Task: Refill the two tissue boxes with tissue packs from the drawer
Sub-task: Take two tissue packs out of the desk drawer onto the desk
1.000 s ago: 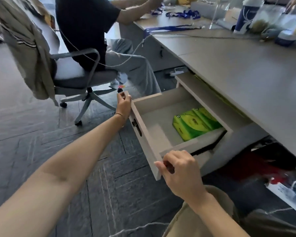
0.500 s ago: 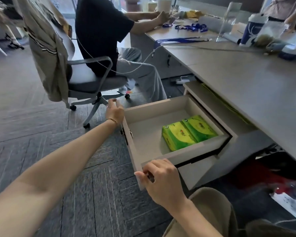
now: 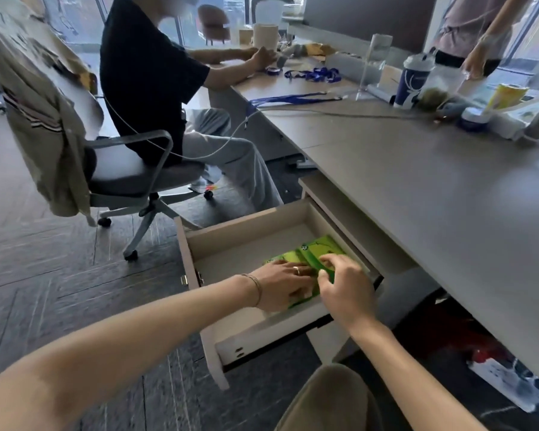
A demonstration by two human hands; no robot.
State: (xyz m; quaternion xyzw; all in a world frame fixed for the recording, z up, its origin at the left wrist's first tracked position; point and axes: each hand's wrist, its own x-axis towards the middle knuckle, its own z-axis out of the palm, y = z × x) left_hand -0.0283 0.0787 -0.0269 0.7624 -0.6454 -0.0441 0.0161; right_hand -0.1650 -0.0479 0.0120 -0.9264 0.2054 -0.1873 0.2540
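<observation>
stage: early, fetching | drawer (image 3: 246,325): pulled open under desk edge | tissue packs (image 3: 319,248): two green, side by side at drawer's right side, not lifted | left hand (image 3: 282,283): flat on near pack, grasp unclear | right hand (image 3: 344,286): fingers curled on other pack | tissue boxes: not visible, refill pending

- Your left hand (image 3: 285,283) and right hand (image 3: 344,286) lie on the green tissue packs (image 3: 319,248) inside the pulled-out drawer (image 3: 246,227); above both hands the way is open.
- Left of your left hand, bare drawer floor runs to the side wall.
- Beyond your right hand, the desk (image 3: 433,188) and its underframe overhang the drawer's inner end.
- Nearest you, the drawer's low wall crosses under your wrists.
- Far left, an occupied office chair (image 3: 131,178) stands apart from the drawer.
</observation>
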